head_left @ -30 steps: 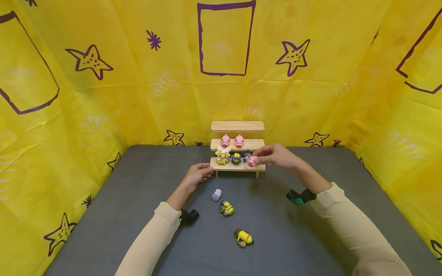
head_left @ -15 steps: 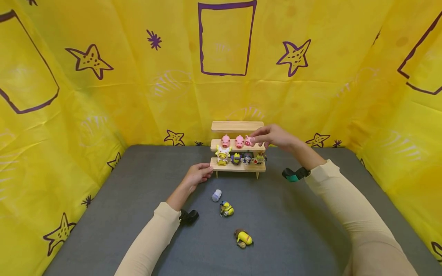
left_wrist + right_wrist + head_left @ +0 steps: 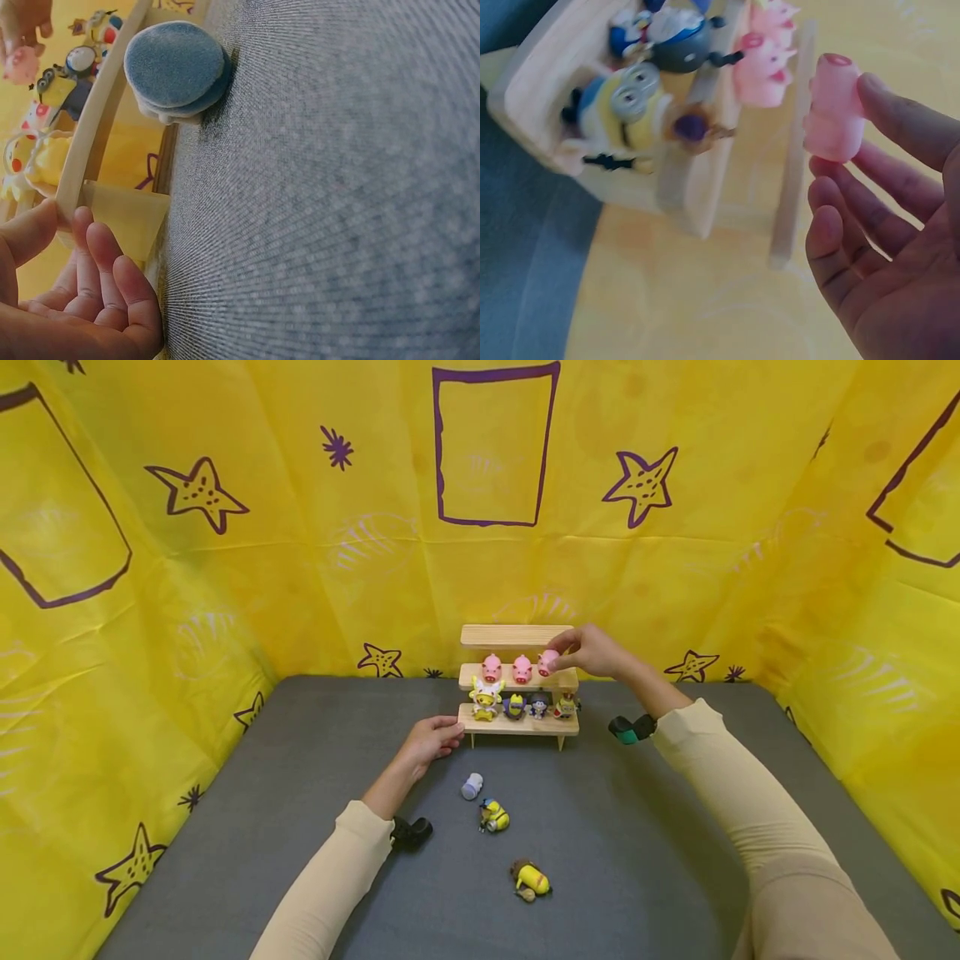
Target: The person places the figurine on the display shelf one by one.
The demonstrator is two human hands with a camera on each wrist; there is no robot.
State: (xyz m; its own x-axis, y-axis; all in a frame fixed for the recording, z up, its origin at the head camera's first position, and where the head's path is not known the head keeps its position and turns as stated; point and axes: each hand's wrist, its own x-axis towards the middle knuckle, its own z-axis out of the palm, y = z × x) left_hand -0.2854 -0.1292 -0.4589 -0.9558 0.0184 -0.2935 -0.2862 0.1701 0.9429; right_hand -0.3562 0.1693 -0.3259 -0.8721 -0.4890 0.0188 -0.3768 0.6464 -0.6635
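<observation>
My right hand (image 3: 596,653) pinches a pink pig figure (image 3: 548,661) between thumb and fingers, over the right end of the middle tier of a wooden stepped display stand (image 3: 517,635). In the right wrist view the held pig (image 3: 836,109) is beside the tiers; whether it touches wood I cannot tell. Two like pigs (image 3: 491,668) sit to its left. My left hand (image 3: 431,742) grips the left end of the bottom tier, thumb on top, fingers below. On that tier stand a yellow figure in a white horned hood (image 3: 485,699) and several minion-like figures (image 3: 566,705).
On the grey cloth (image 3: 637,860) lie a whitish-lavender figure (image 3: 472,786), a yellow minion with a blue top (image 3: 493,816) and a brown-haired minion (image 3: 532,878). Yellow printed curtains (image 3: 360,593) enclose the back and sides.
My right hand has lifted the pig from in front of the bottom tier to the middle tier's right end, uncovering a figure below. The left hand stays on the stand.
</observation>
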